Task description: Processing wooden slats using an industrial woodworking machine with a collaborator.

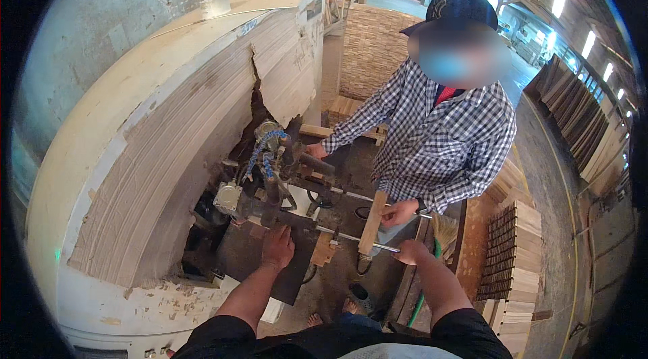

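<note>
My left hand (277, 247) rests at the dark metal plate (260, 264), beside the machine's pneumatic parts; its fingers look stretched out and I see nothing in them. My right hand (412, 252) is closed at the end of a shiny metal rod (385, 246). This rod runs left toward the machine, and a second rod lies parallel beyond it. Across the rods lies a wooden strip (371, 227), held near its far end by a co-worker's hand (399, 212). A small wood piece (324, 251) sits by the near rod.
A large cream machine housing (67, 177) with torn covering curves along the left. Blue coiled hoses (260, 153) hang by its fittings. The co-worker in a checked shirt (445, 136) stands opposite, the other hand on the machine. Stacked wood strips (526, 251) stand right, near a broom (445, 231).
</note>
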Action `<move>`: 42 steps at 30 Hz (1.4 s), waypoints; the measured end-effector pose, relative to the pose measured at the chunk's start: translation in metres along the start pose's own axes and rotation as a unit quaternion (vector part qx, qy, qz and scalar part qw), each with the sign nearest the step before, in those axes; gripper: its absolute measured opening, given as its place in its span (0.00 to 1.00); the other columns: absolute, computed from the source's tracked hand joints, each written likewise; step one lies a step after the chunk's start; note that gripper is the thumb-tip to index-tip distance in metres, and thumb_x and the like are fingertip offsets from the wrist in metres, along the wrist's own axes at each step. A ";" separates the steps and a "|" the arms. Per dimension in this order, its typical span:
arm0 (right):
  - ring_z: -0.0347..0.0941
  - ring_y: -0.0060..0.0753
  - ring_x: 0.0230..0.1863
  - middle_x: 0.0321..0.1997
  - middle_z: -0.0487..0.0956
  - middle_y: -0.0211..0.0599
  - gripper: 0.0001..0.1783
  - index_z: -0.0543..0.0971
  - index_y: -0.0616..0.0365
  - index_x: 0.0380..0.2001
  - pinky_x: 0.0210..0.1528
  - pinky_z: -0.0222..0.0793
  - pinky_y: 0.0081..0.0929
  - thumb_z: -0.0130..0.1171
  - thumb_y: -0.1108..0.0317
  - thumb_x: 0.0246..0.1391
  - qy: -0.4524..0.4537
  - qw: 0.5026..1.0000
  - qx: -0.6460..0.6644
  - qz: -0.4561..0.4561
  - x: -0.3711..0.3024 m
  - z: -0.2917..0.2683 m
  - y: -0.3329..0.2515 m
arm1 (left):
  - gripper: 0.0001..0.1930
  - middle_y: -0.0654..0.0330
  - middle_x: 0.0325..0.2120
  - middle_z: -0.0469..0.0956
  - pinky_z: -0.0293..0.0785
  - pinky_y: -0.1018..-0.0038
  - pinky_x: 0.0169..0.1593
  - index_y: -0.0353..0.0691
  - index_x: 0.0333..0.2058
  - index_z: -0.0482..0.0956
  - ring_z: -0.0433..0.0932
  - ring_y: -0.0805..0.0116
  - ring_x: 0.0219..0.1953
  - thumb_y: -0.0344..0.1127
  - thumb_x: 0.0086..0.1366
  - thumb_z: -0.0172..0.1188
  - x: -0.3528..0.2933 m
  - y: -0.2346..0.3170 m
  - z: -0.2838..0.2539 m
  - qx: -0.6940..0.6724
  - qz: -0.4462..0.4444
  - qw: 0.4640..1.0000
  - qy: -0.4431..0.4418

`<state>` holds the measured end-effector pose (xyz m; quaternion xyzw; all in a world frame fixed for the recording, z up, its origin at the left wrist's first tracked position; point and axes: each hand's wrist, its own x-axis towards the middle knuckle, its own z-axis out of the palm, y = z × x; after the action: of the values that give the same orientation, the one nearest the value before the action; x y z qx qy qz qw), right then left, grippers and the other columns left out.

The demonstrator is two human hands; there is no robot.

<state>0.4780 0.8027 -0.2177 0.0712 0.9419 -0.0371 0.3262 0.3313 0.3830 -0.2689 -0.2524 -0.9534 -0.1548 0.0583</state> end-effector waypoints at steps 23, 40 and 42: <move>0.75 0.54 0.54 0.51 0.80 0.49 0.27 0.84 0.56 0.42 0.56 0.71 0.48 0.50 0.45 0.56 0.036 0.998 0.048 0.028 -0.009 0.003 0.003 | 0.24 0.54 0.59 0.68 0.56 0.49 0.66 0.42 0.59 0.72 0.66 0.51 0.61 0.41 0.66 0.51 0.009 0.007 -0.003 -0.002 -0.020 0.999 -0.033; 0.75 0.53 0.56 0.52 0.80 0.47 0.26 0.83 0.56 0.44 0.57 0.72 0.46 0.52 0.47 0.57 0.004 0.997 0.069 0.039 0.000 0.005 0.001 | 0.24 0.48 0.63 0.63 0.48 0.47 0.70 0.41 0.60 0.69 0.60 0.43 0.66 0.41 0.66 0.51 0.005 0.012 -0.009 -0.002 -0.088 0.995 -0.054; 0.75 0.52 0.57 0.53 0.80 0.48 0.26 0.83 0.56 0.45 0.57 0.72 0.46 0.51 0.47 0.57 0.016 0.997 0.071 0.035 -0.004 0.005 0.000 | 0.25 0.48 0.63 0.63 0.49 0.47 0.70 0.41 0.60 0.68 0.60 0.43 0.66 0.42 0.66 0.51 0.004 0.008 -0.006 0.003 -0.082 0.996 -0.045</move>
<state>0.4843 0.8015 -0.2187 0.1281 0.9388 -0.0915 0.3065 0.3323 0.3897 -0.2607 -0.1798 -0.9730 -0.1446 0.0034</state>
